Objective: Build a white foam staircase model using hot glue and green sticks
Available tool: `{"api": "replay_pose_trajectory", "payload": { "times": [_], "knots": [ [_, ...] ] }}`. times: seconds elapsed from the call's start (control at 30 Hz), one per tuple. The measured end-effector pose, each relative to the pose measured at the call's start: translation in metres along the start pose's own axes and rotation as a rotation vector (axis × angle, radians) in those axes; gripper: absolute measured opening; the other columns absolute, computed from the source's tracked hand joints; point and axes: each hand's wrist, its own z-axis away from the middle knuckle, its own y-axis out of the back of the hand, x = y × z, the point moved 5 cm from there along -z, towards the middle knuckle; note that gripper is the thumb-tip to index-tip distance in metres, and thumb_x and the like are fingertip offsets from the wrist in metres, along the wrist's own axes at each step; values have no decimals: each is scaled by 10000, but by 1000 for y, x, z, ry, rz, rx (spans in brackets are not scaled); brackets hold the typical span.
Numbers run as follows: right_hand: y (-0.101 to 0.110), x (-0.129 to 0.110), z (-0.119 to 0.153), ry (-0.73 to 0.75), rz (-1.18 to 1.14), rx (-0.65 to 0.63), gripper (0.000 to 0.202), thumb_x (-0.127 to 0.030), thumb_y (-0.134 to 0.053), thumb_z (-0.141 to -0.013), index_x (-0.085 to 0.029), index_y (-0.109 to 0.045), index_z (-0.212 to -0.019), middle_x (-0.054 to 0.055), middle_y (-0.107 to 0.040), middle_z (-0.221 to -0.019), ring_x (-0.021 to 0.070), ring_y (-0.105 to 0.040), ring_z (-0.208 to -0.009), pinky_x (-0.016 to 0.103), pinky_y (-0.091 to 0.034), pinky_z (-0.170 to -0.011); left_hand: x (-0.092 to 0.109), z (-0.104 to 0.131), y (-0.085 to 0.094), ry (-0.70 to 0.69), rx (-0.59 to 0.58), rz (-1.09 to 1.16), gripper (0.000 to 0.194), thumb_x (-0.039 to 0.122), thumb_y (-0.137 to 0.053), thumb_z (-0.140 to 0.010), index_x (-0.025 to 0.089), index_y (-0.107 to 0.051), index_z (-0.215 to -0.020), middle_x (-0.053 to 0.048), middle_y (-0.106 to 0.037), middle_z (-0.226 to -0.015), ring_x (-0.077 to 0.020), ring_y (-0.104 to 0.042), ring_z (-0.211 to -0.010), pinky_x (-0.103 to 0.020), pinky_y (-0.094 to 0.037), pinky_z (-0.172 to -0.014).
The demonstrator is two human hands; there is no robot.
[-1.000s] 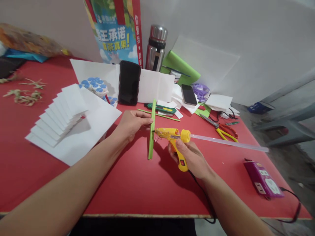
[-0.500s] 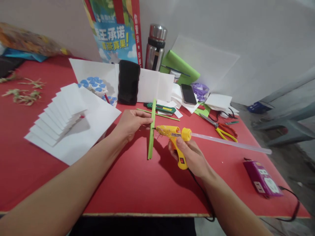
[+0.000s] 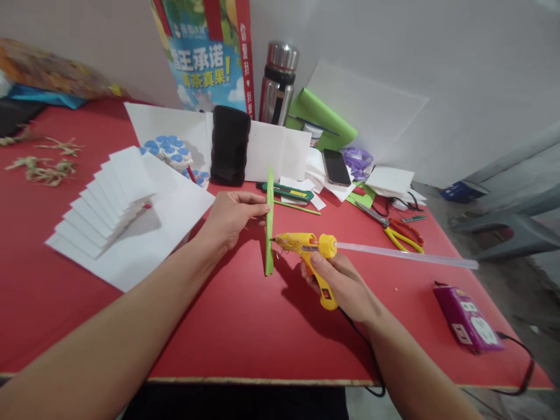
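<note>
Between thumb and fingers, my left hand (image 3: 236, 217) pinches a long, narrow green paper strip (image 3: 269, 233), folded lengthwise and held raised above the red table. My right hand (image 3: 339, 277) is wrapped round the handle of a yellow hot glue gun (image 3: 301, 242). Its dark nozzle meets the strip's right edge, below my left fingers; whether they touch I cannot tell. Thin glue threads hang near the nozzle. From the gun's back a long clear glue stick (image 3: 406, 255) sticks out to the right. Behind the strip lie a thin green stick (image 3: 300, 207) and a green utility knife (image 3: 289, 192).
Fanned white cards (image 3: 107, 204) lie on a white sheet at left. A black phone-like object (image 3: 230, 146) leans at the back, near a steel thermos (image 3: 279, 81). Scissors (image 3: 385, 224) with red and yellow handles and a purple box (image 3: 468, 318) with a cord are at right.
The glue gun's nozzle has slid down along the strip, toward me. My left hand has tipped the strip slightly, its lower end rising a little.
</note>
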Motion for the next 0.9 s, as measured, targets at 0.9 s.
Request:
{"api": "replay_pose_trajectory", "payload": {
  "times": [0.9],
  "knots": [
    [0,-6,4,-19,15,-58,525,-660,-505,-1029,-220,-600,-760,3,-560,-614,159,-537,-540,314,-371,-542,-3,-7,1,-80,-22,84,343,246,-1012,-477,151,-773,-703,-33,-750,-673,-158,-689,-599,-309,-630,-650]
  ]
}}
